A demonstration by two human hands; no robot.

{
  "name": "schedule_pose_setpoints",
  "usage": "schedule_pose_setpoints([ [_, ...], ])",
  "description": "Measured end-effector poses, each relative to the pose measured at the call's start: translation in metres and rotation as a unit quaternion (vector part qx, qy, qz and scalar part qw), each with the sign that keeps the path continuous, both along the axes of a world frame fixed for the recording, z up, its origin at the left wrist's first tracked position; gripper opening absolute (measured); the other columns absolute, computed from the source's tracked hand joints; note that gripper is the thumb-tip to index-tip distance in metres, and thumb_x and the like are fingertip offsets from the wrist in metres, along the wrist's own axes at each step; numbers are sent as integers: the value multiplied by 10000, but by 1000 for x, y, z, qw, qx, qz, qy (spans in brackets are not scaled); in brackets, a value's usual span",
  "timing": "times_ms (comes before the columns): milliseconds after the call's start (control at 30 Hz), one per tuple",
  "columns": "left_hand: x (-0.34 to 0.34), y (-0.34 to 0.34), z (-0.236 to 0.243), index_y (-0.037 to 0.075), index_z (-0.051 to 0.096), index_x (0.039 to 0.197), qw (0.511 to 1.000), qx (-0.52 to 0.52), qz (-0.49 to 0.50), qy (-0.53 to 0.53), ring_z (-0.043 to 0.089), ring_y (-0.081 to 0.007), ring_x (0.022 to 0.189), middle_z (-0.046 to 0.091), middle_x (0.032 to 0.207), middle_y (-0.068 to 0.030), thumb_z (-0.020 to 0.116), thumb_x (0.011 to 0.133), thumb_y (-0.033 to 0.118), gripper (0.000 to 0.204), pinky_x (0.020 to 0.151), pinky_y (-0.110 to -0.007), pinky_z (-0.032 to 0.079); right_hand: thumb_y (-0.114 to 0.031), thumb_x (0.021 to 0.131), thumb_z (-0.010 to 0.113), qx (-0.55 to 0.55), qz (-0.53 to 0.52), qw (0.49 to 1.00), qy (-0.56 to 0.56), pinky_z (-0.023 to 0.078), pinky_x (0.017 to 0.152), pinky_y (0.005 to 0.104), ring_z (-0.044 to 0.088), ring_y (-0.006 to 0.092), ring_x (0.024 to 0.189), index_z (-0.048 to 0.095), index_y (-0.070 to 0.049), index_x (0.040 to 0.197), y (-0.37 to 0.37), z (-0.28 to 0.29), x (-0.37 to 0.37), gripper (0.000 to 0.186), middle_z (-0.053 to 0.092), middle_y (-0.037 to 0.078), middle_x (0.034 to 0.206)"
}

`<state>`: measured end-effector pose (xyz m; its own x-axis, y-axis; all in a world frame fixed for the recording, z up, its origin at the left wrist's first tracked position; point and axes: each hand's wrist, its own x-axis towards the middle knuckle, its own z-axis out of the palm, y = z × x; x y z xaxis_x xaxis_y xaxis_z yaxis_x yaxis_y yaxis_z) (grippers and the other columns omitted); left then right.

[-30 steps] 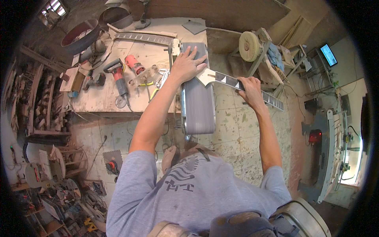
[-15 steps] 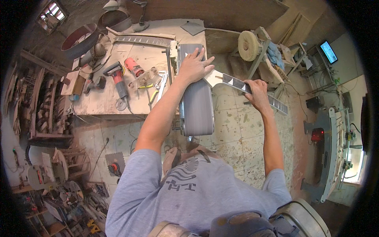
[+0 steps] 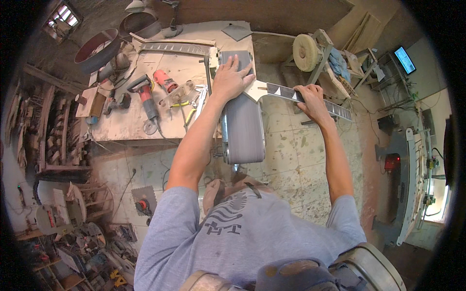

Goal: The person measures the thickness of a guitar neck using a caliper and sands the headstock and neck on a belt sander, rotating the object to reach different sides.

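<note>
A belt sander (image 3: 244, 133) with a wide grey belt lies lengthwise in front of me. Across its upper half rests a guitar neck (image 3: 282, 92), its pale headstock (image 3: 255, 90) over the belt. My left hand (image 3: 230, 81) presses flat on the headstock with fingers spread, covering part of it. To the right, my right hand (image 3: 311, 102) is closed around the dark fretboard with white triangular inlays. The neck's free end extends beyond that hand, tilted slightly toward me. The headstock's underside is hidden.
Left of the sander, a wooden workbench (image 3: 160, 131) bears an angle grinder (image 3: 145, 102), a caliper (image 3: 200, 101), yellow-handled pliers (image 3: 188, 115) and another fretted neck (image 3: 177, 48). A buffing wheel (image 3: 306, 52) stands at the far right. A power tool (image 3: 141, 205) lies on the floor at left.
The guitar neck has swung on the belt, its free end moving away from me with my right hand. My left hand has shifted slightly left and stays flat on the headstock.
</note>
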<state>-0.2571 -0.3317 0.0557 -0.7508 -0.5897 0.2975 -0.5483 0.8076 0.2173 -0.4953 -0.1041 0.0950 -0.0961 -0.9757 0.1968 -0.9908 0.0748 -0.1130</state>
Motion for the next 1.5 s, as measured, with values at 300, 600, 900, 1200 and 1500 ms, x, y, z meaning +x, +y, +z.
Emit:
schedule_pose_setpoints([
  [300,0,1,2,290,514,1551,1000,-14,-8,-11,309,-374,1552,327,1655,-264,409,1055,600,594,1238,-483,274,-129,791,842,10,-12,1000,-3,318,1139,483,545,308,1224,580,-102,1315,4,-2,-1,587,694,120,1207],
  [600,-16,5,-5,205,589,1495,999,0,-38,34,321,-363,1545,360,1631,-281,435,1045,569,599,1251,-487,244,-107,761,852,13,-38,999,-14,324,1128,480,537,307,1225,583,-119,1326,20,-3,-8,626,675,108,1191],
  [900,-20,8,-8,173,591,1489,999,4,-18,37,330,-364,1541,372,1621,-289,440,1046,559,607,1249,-494,237,-85,759,846,34,-30,999,7,326,1125,466,535,318,1220,591,-123,1319,12,8,-10,617,676,110,1182],
  [1200,4,-5,-1,243,548,1530,1000,-16,-6,-3,329,-369,1543,343,1641,-279,407,1058,591,603,1241,-488,259,-130,805,832,10,12,1000,2,321,1124,481,556,290,1181,588,-99,1303,-2,4,3,555,695,103,1176],
  [1500,4,-11,-1,231,569,1514,999,-20,-28,9,323,-379,1545,350,1640,-274,440,1045,592,605,1242,-484,260,-119,795,834,-10,-19,1000,0,312,1144,486,571,292,1183,588,-86,1303,7,-2,14,566,698,110,1171],
])
